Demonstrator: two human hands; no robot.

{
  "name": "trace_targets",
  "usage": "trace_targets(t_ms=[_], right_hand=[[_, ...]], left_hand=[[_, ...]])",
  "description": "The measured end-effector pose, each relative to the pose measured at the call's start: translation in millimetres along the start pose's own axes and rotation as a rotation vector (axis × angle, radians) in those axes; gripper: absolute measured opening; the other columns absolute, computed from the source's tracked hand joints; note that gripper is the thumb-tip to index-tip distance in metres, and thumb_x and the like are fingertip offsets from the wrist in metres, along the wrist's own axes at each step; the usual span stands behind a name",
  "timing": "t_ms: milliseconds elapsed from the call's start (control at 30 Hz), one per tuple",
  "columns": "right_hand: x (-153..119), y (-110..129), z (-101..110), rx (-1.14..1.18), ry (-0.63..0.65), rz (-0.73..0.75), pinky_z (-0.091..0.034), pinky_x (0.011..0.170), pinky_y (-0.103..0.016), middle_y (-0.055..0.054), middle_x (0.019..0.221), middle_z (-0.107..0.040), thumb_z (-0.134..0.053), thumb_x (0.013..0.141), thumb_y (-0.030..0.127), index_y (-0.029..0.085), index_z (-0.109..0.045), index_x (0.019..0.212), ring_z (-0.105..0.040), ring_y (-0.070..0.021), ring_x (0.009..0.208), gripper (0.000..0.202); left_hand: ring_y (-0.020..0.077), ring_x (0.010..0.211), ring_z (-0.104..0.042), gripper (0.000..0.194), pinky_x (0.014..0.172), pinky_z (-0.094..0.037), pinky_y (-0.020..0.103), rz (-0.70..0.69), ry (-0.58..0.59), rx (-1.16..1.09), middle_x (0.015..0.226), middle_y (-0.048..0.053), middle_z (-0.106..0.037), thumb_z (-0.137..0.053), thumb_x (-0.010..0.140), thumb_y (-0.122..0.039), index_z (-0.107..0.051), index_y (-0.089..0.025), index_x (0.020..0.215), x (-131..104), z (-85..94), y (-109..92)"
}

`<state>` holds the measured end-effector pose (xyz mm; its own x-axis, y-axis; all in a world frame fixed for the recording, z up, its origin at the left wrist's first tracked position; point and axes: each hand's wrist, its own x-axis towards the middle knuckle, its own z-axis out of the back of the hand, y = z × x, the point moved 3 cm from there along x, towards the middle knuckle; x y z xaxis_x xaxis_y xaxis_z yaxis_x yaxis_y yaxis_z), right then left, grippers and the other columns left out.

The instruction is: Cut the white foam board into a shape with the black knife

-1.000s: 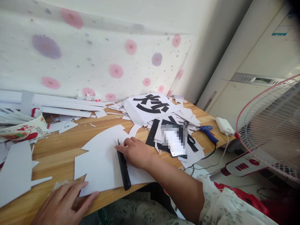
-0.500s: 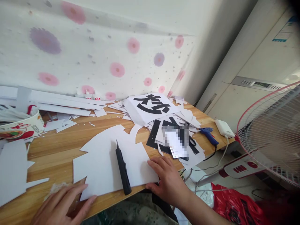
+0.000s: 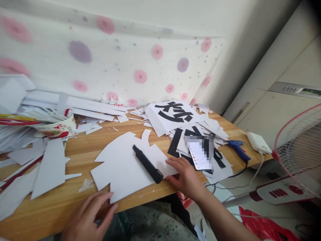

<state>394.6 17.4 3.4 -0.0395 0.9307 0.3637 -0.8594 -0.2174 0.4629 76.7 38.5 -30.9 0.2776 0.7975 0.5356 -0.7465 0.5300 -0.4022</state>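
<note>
A cut white board (image 3: 125, 170) with notched edges and a curved top lies near the table's front. On it rests a black craft knife (image 3: 147, 164), slanting down to the right, its blade not discernible. My left hand (image 3: 89, 214) is open at the board's lower left corner, thumb and fingers apart and the fingertips at the edge. My right hand (image 3: 185, 174) is by the right corner, with fingers over the edge and the thumb in front. Its fingers are spread, and I see no closed grip. Neither hand is on the knife.
Behind the board lie paper scraps and a sheet (image 3: 173, 115) with a black character. Right of these are a phone (image 3: 199, 157), scissors (image 3: 217, 153), a blue glue gun (image 3: 238, 149) and a white adapter (image 3: 258, 142). A bowl (image 3: 59, 129) stands left; a fan (image 3: 298, 150) stands right.
The view has swung left. The board and the knife have turned counterclockwise on the table, and the blade seen before no longer shows. Both hands remain near the board's edges.
</note>
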Motion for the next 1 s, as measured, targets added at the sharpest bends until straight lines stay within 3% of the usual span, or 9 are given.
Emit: trace_targets(t_ms=[100, 200, 333, 433, 533, 667, 767, 867, 1000], right_hand=[[6, -3, 0, -0.037, 0.049, 0.004, -0.046, 0.099, -0.049, -0.011, 0.127, -0.066, -0.068, 0.074, 0.017, 0.02, -0.065, 0.121, -0.06, -0.0279, 0.111, 0.047], [12, 6, 0, -0.037, 0.056, 0.047, -0.047, 0.098, -0.048, -0.011, 0.127, -0.065, -0.064, 0.079, 0.019, 0.02, -0.065, 0.121, -0.058, -0.0279, 0.113, 0.041], [23, 38, -7, -0.019, 0.064, 0.1, -0.049, 0.093, -0.045, -0.013, 0.117, -0.067, -0.059, 0.088, 0.03, 0.019, -0.063, 0.122, -0.059, -0.028, 0.105, 0.036], [33, 61, -20, -0.104, 0.187, 0.083, -0.048, 0.092, -0.047, -0.014, 0.109, -0.066, -0.065, 0.084, 0.038, 0.017, -0.059, 0.13, -0.058, -0.0318, 0.103, 0.051], [40, 69, -31, -0.192, 0.282, 0.042, -0.05, 0.087, -0.047, -0.015, 0.106, -0.064, -0.063, 0.084, 0.032, 0.017, -0.053, 0.136, -0.06, -0.0336, 0.101, 0.055], [46, 61, -36, -0.185, 0.291, -0.009, -0.051, 0.086, -0.042, -0.015, 0.108, -0.064, -0.053, 0.087, 0.018, 0.016, -0.053, 0.136, -0.063, -0.0305, 0.098, 0.049], [44, 53, -31, -0.13, 0.227, -0.042, -0.049, 0.093, -0.04, -0.016, 0.112, -0.064, -0.052, 0.088, 0.016, 0.014, -0.055, 0.134, -0.061, -0.0285, 0.104, 0.046], [36, 48, -24, -0.056, 0.167, 0.042, -0.044, 0.104, -0.041, -0.015, 0.126, -0.059, -0.058, 0.087, 0.021, 0.015, -0.055, 0.133, -0.054, -0.0273, 0.117, 0.047], [21, 13, -1, 0.011, -0.034, 0.112, -0.045, 0.104, -0.041, -0.011, 0.132, -0.059, -0.052, 0.09, 0.023, 0.021, -0.056, 0.128, -0.053, -0.0236, 0.122, 0.038]], left_hand=[[0.0194, 0.084, -0.07, 0.019, 0.077, -0.055, 0.029, -0.154, -0.059, -0.007, 0.092, -0.001, -0.073, -0.056, 0.089, -0.044, -0.065, -0.03, 0.097, 9, 9.9, -26], [0.02, 0.084, -0.069, 0.017, 0.077, -0.054, 0.03, -0.159, -0.075, 0.03, 0.091, 0.001, -0.073, -0.056, 0.089, -0.04, -0.067, -0.029, 0.094, 15, 18.4, -30], [0.022, 0.09, -0.066, 0.015, 0.081, -0.051, 0.035, -0.128, -0.04, 0.111, 0.094, 0.002, -0.071, -0.056, 0.088, -0.037, -0.067, -0.028, 0.095, 16, 25.4, -13], [0.0243, 0.097, -0.064, 0.018, 0.088, -0.049, 0.039, -0.125, -0.004, 0.169, 0.102, 0.004, -0.069, -0.056, 0.088, -0.034, -0.065, -0.026, 0.101, 18, 25.7, 3], [0.0278, 0.105, -0.062, 0.029, 0.091, -0.048, 0.043, -0.106, 0.034, 0.254, 0.117, 0.01, -0.065, -0.054, 0.087, -0.037, -0.061, -0.022, 0.111, 25, 21.9, 19], [0.0328, 0.12, -0.056, 0.047, 0.097, -0.046, 0.049, -0.097, 0.133, 0.337, 0.135, 0.016, -0.057, -0.051, 0.086, -0.047, -0.057, -0.017, 0.121, 41, 12.0, 40], [0.0344, 0.125, -0.053, 0.053, 0.1, -0.044, 0.05, -0.11, 0.167, 0.339, 0.137, 0.017, -0.056, -0.049, 0.085, -0.053, -0.057, -0.016, 0.121, 50, 5.8, 53], [0.0368, 0.123, -0.055, 0.055, 0.096, -0.046, 0.052, -0.138, 0.174, 0.342, 0.135, 0.017, -0.058, -0.05, 0.083, -0.056, -0.056, -0.017, 0.122, 52, 2.1, 62], [0.0363, 0.117, -0.059, 0.055, 0.095, -0.047, 0.051, -0.159, 0.163, 0.341, 0.132, 0.014, -0.061, -0.05, 0.083, -0.057, -0.053, -0.02, 0.123, 48, -2.7, 71]])
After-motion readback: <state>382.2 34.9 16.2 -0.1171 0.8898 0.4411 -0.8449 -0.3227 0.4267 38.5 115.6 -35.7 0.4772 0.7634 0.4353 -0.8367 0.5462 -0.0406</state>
